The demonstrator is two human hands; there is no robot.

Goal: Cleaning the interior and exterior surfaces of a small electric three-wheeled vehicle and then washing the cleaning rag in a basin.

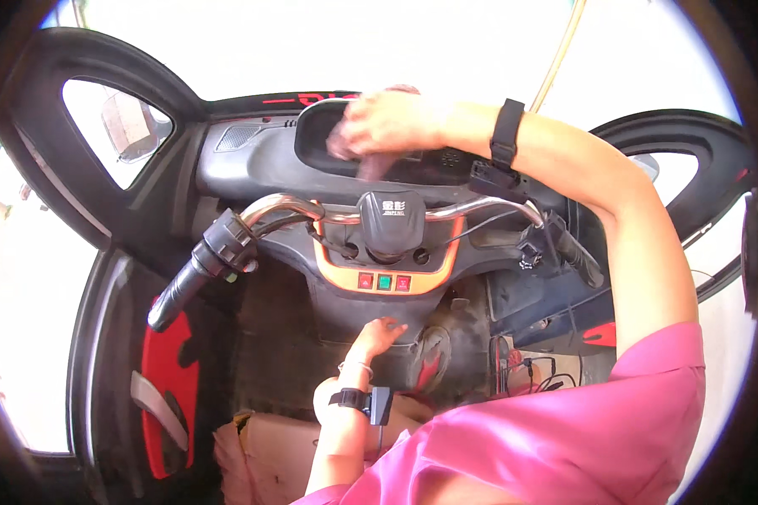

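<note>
My right hand reaches across to the dashboard, over the dark recess of the instrument panel. Its fingers close over a reddish-brown cloth, which is smeared by motion and mostly hidden under the palm. Lower down, my left hand hovers in front of the steering column, near my lap. Its fingers are loosely bent and apart, with nothing in them. Between the two hands sits the chrome handlebar with a black centre cover.
Black grips end the handlebar, the left grip nearer me. An orange-trimmed panel carries red and green switches. On the floor at right lie black cables. Door frames curve along both sides, and a windshield stands ahead.
</note>
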